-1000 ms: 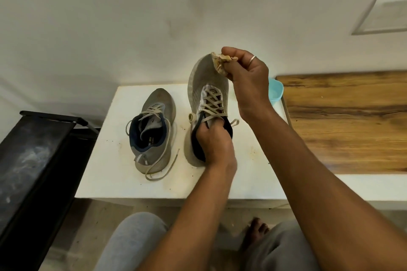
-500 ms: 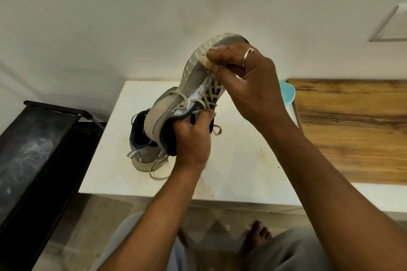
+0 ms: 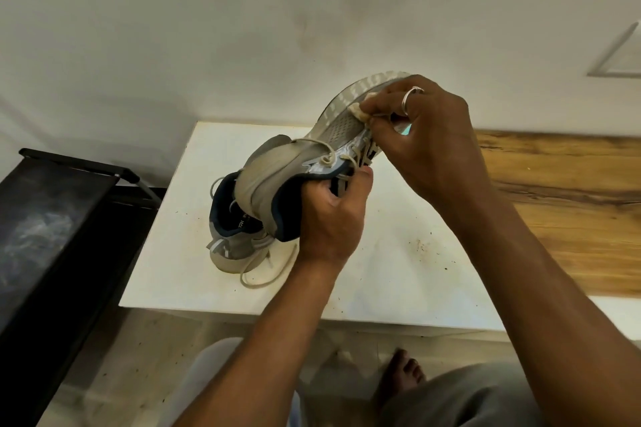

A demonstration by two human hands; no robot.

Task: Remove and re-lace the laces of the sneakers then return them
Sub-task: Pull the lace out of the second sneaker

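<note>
Currently the lifted sneaker (image 3: 277,180) slants heel-low, toe-high, its long axis running up and rightward from the left grip (image 3: 333,215), whose fingers curl round the collar. The right grip (image 3: 426,135) sits nearer the toe, pinching a small tan wad (image 3: 359,110) against the mesh just beside the laces (image 3: 333,158). Below-left, the second sneaker (image 3: 236,236) lies on the white surface (image 3: 399,270), with bare room to its right.
</note>
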